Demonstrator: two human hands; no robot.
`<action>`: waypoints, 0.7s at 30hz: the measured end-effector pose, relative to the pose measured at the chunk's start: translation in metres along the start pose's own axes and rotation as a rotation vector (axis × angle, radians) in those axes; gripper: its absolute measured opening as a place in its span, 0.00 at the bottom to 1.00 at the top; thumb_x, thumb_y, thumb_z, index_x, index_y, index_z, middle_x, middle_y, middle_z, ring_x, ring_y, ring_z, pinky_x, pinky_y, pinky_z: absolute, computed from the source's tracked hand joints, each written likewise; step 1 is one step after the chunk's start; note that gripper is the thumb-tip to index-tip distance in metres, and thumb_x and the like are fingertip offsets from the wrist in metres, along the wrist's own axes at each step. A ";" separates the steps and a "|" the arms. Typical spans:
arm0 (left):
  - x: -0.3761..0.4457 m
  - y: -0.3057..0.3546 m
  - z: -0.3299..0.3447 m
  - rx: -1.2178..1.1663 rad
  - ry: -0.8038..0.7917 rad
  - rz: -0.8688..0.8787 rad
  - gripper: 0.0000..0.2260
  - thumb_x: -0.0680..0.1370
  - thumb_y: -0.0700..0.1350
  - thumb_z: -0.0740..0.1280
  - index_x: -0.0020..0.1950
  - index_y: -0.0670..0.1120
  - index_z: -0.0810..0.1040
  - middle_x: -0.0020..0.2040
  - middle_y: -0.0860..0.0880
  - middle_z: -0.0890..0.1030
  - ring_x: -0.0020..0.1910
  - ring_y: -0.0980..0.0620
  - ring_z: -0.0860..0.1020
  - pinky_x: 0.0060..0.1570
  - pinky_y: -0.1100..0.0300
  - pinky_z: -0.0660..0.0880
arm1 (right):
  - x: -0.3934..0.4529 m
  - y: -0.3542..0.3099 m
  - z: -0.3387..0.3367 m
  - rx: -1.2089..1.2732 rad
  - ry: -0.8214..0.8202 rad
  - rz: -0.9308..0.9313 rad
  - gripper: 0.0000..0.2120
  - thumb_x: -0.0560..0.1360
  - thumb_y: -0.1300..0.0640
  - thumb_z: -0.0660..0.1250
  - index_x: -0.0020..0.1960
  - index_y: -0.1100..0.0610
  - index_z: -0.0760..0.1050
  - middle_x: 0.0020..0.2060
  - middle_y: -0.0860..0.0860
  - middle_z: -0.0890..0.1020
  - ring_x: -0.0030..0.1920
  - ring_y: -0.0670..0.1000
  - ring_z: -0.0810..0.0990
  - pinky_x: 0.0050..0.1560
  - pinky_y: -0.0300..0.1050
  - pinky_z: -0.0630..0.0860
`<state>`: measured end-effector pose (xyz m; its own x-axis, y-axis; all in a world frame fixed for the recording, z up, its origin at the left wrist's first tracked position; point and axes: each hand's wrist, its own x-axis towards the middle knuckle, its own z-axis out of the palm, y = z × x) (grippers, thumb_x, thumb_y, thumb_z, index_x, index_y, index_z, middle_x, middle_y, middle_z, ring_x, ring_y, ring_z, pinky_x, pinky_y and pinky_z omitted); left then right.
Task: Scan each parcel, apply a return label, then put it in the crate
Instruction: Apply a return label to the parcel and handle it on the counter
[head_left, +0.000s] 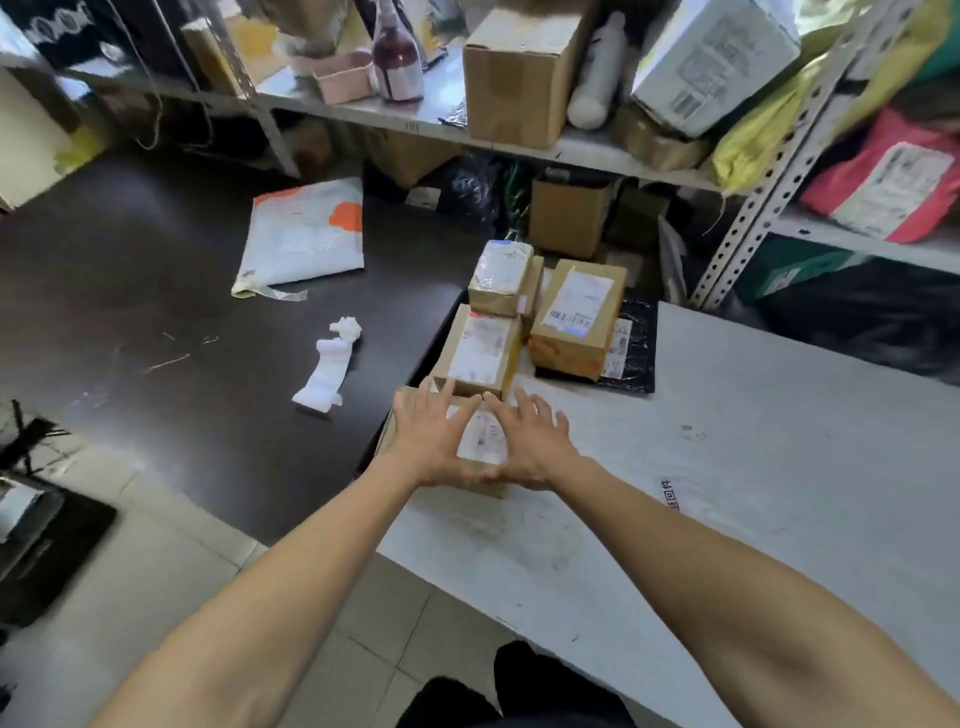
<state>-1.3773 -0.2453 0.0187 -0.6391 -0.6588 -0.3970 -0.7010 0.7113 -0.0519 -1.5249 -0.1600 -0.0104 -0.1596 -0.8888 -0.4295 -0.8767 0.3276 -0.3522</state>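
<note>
We press our left hand (434, 441) and right hand (532, 447), fingers spread flat, on 1 labelled parcel (483, 441) on the white table (727, 467); 3 boxes (576, 317) beyond.

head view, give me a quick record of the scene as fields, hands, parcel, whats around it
left hand: left hand flat on the nearest brown cardboard parcel, fingers spread
right hand: right hand flat on the same parcel, fingers straight
parcel label: white label visible between the hands
surface: pale grey table
other parcels: three labelled brown cardboard boxes behind it
dark table: white poly mailer with orange patches, crumpled white paper strip
crate: not seen
</note>
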 end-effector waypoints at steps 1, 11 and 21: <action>0.006 -0.007 0.005 0.022 -0.036 0.020 0.50 0.68 0.71 0.70 0.81 0.60 0.47 0.82 0.45 0.46 0.80 0.37 0.42 0.74 0.34 0.45 | 0.004 -0.002 0.004 0.017 -0.020 -0.018 0.58 0.66 0.33 0.74 0.79 0.40 0.36 0.80 0.56 0.41 0.79 0.61 0.42 0.76 0.66 0.47; 0.036 -0.039 0.022 0.001 -0.040 0.240 0.57 0.58 0.73 0.73 0.79 0.60 0.46 0.69 0.44 0.61 0.70 0.39 0.61 0.73 0.39 0.53 | 0.003 -0.014 0.030 0.117 0.081 0.075 0.60 0.65 0.47 0.80 0.79 0.41 0.38 0.79 0.52 0.42 0.78 0.59 0.46 0.74 0.60 0.61; 0.033 -0.032 0.027 -0.545 -0.256 0.185 0.32 0.72 0.60 0.74 0.72 0.52 0.69 0.66 0.48 0.78 0.66 0.44 0.72 0.64 0.51 0.70 | -0.052 -0.060 0.091 0.677 0.436 0.730 0.45 0.77 0.61 0.61 0.79 0.43 0.34 0.77 0.63 0.46 0.66 0.65 0.71 0.63 0.54 0.73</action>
<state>-1.3671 -0.2832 -0.0170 -0.7169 -0.4090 -0.5647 -0.6894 0.5363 0.4868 -1.4222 -0.1042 -0.0428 -0.8056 -0.4015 -0.4358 -0.0945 0.8131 -0.5744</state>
